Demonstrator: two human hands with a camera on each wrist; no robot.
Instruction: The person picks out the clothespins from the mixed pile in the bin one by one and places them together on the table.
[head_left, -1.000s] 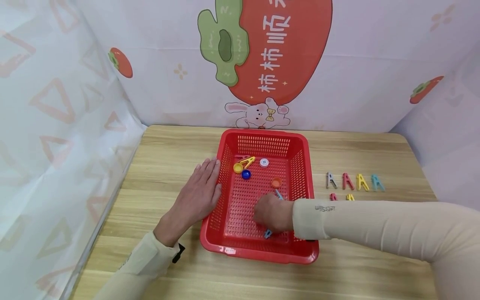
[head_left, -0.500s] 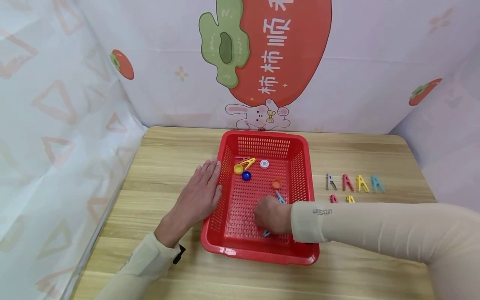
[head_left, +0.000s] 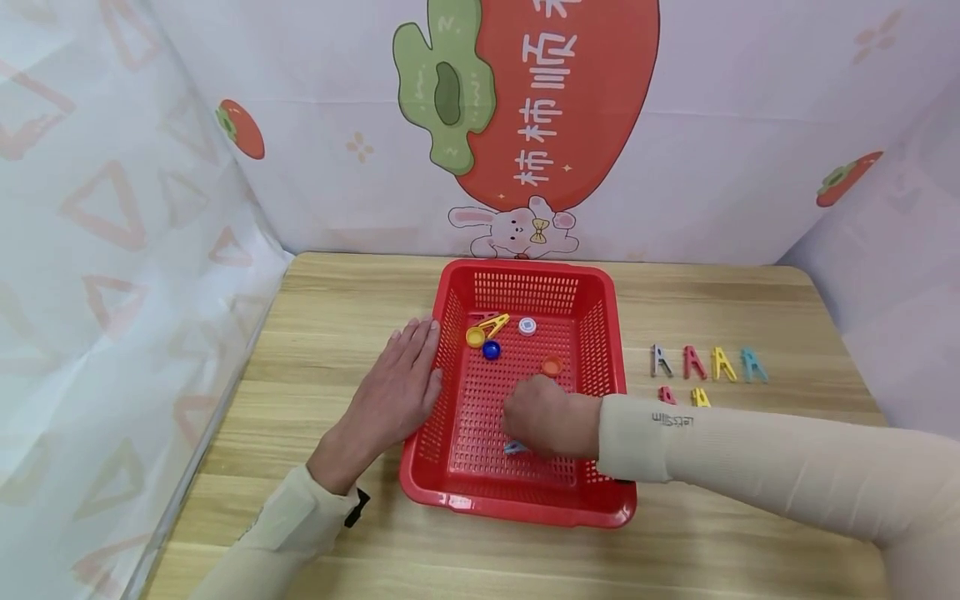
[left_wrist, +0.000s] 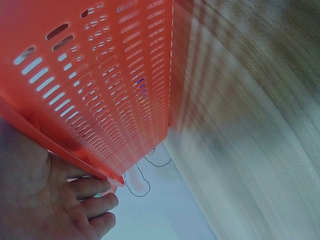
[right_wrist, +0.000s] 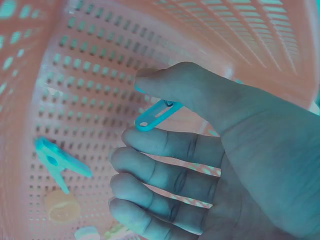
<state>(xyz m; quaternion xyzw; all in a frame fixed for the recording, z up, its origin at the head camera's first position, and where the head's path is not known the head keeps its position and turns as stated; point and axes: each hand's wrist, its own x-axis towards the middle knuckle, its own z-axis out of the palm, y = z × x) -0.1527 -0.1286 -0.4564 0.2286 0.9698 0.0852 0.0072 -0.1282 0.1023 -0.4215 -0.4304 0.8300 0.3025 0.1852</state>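
Note:
My right hand (head_left: 546, 417) is inside the red plastic basket (head_left: 517, 505), pinching a light blue clothespin (right_wrist: 157, 115) between thumb and index finger. The other fingers extend side by side in the right wrist view. A second blue clothespin (right_wrist: 62, 160) lies on the basket floor beyond the fingertips; in the head view the hand covers it. Near it is an orange bottle cap (head_left: 552, 366). With fingers straight, my left hand (head_left: 390, 387) rests against the basket's left rim, outside it.
Toward the basket's far end lie a yellow cap (head_left: 476, 337), a blue cap (head_left: 491, 350), a white cap (head_left: 527, 326) and a yellow clothespin (head_left: 495, 323) beside a red one. Several clothespins (head_left: 693, 362) stand in rows on the wooden table (head_left: 352, 292) at the right.
My right hand has lifted and shifted slightly away from the basket's near end, bringing the blue clothespin along. It now hides the second blue clothespin in the head view. The left hand stays put.

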